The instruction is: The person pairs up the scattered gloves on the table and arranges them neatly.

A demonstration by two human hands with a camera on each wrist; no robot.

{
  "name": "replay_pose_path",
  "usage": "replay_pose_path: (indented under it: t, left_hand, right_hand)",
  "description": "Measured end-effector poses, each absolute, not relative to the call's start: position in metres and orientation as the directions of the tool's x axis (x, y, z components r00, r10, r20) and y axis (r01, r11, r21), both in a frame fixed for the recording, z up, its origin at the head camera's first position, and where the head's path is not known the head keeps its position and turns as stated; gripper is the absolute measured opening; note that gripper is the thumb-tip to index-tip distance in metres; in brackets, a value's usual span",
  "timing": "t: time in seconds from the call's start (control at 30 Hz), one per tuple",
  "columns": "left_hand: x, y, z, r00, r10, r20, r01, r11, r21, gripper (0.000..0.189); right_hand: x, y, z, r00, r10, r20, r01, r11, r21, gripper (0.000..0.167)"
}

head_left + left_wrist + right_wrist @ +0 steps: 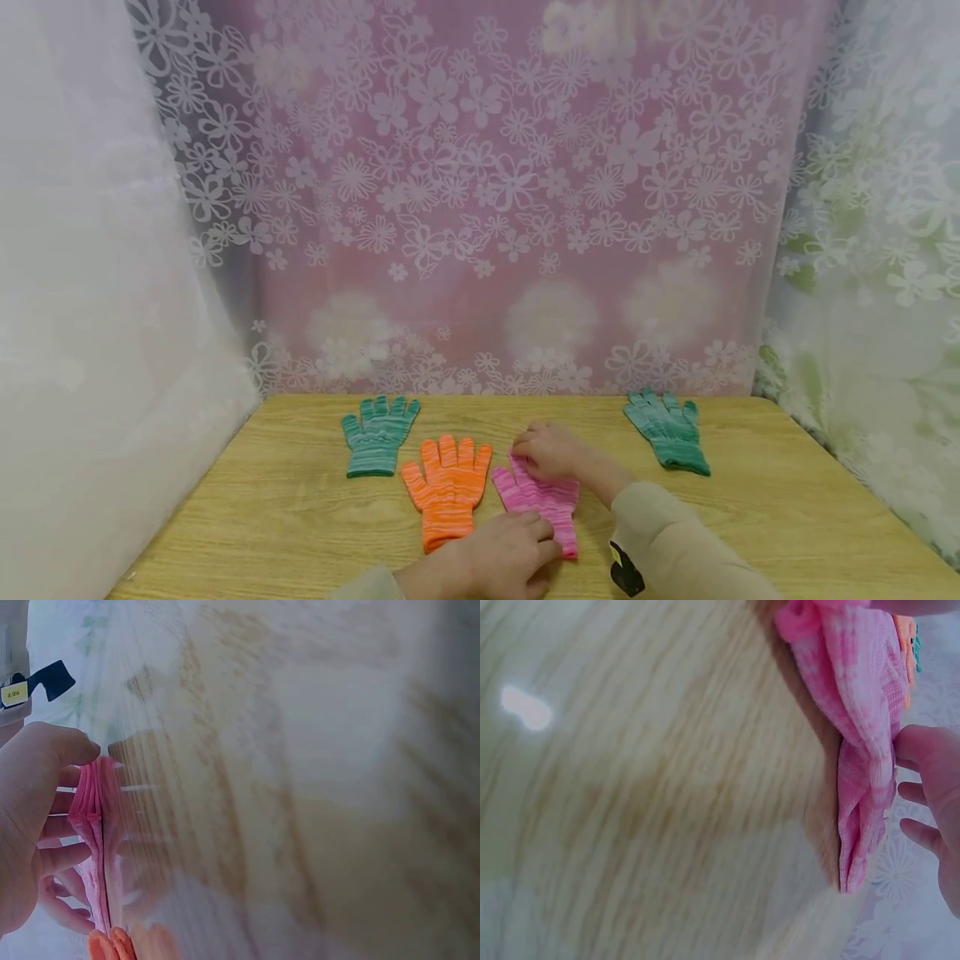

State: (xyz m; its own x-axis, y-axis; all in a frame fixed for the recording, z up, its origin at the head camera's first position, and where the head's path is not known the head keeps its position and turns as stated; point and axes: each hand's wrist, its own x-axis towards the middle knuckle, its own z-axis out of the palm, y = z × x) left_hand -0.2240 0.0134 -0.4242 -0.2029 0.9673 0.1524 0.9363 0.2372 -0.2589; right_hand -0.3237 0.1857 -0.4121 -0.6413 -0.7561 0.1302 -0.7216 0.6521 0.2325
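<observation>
A pink knitted glove [542,500] lies on the wooden table, its fingers pointing away and its cuff toward me. My left hand [504,554] is at the cuff end; in the left wrist view the thumb touches the cuff of the pink glove [91,814] and the other fingers stretch along it, spread apart. At the far end my right hand [551,452] covers part of the glove's fingers. In the right wrist view the right hand's fingertips [913,741] lie loosely against the side of the pink glove [862,727].
Just left of the pink glove lies an orange glove [447,492]. One green glove [378,437] is at the back left, another [667,429] at the back right. The table [285,500] ends at a pink flowered curtain [517,208], with pale curtains on both sides.
</observation>
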Motion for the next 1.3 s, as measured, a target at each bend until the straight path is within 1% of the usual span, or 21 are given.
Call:
replay_pose_path:
  t: [0.17, 0.27, 0.43, 0.53, 0.67, 0.8, 0.97, 1.07, 1.2, 1.3]
  left_hand:
    - [-0.224, 0.014, -0.423, -0.199, 0.969, 0.147, 0.939, 0.231, -0.253, 0.024]
    - [-0.224, 0.014, -0.423, -0.201, 0.970, 0.136, 0.943, 0.230, -0.243, 0.024]
    - [-0.224, 0.014, -0.424, -0.197, 0.970, 0.139, 0.944, 0.226, -0.241, 0.022]
    - [-0.224, 0.014, -0.424, -0.209, 0.970, 0.127, 0.944, 0.234, -0.232, 0.023]
    - [-0.224, 0.014, -0.424, -0.222, 0.969, 0.108, 0.942, 0.242, -0.234, 0.026]
    - [-0.225, 0.013, -0.423, -0.227, 0.969, 0.103, 0.939, 0.245, -0.243, 0.029]
    - [-0.224, 0.012, -0.423, -0.229, 0.966, 0.116, 0.938, 0.251, -0.238, 0.030]
    - [-0.224, 0.011, -0.423, -0.221, 0.966, 0.132, 0.933, 0.249, -0.261, 0.028]
    - [-0.224, 0.011, -0.423, -0.209, 0.967, 0.143, 0.924, 0.244, -0.295, 0.027]
    - [-0.223, 0.012, -0.424, -0.212, 0.967, 0.139, 0.925, 0.245, -0.289, 0.028]
  right_hand:
    - [-0.323, 0.187, -0.416, -0.671, -0.735, 0.101, -0.701, 0.672, 0.237, 0.024]
    - [-0.324, 0.188, -0.417, -0.665, -0.738, 0.114, -0.706, 0.671, 0.227, 0.024]
    - [-0.325, 0.194, -0.413, -0.660, -0.733, 0.164, -0.719, 0.680, 0.143, 0.018]
    - [-0.322, 0.200, -0.406, -0.683, -0.712, 0.161, -0.710, 0.699, 0.081, 0.017]
    - [-0.309, 0.210, -0.396, -0.705, -0.699, 0.121, -0.700, 0.713, 0.041, 0.016]
    - [-0.291, 0.218, -0.391, -0.694, -0.714, 0.087, -0.716, 0.698, 0.013, 0.015]
    - [-0.269, 0.226, -0.389, -0.708, -0.705, 0.039, -0.706, 0.704, -0.081, 0.013]
    - [-0.261, 0.227, -0.389, -0.709, -0.704, 0.028, -0.702, 0.702, -0.121, 0.010]
    - [-0.255, 0.228, -0.392, -0.715, -0.699, 0.024, -0.695, 0.706, -0.134, 0.010]
    - [-0.252, 0.229, -0.395, -0.723, -0.691, 0.021, -0.686, 0.714, -0.138, 0.011]
